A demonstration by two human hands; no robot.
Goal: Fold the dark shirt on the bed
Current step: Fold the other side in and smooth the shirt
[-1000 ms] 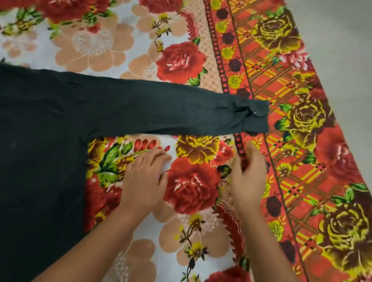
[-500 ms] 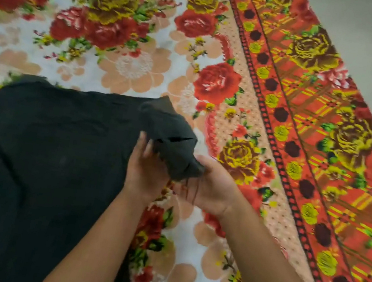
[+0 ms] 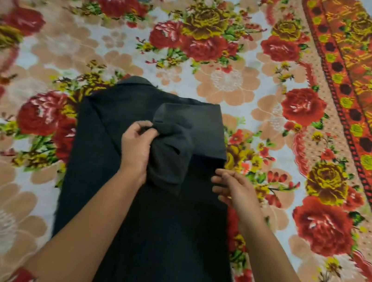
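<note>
Dark matte shirt (image 3: pixel 163 247) lies on the fuzzy floral blanket (image 3: pixel 225 83), a long strip pointing away, collar far. Left hand (image 3: pixel 135 150) pinches the bunched sleeve (image 3: pixel 172 158); right hand (image 3: pixel 237 189), fingers loosely spread, seemingly touches its right edge.

no readable text, labels, brands, numbers or signs anywhere

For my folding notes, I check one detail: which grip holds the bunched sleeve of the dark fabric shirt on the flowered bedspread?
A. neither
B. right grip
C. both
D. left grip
D: the left grip has fingers curled round the bunched sleeve of the dark fabric shirt; the right grip is at the shirt's side edge, apart from the sleeve.
</note>
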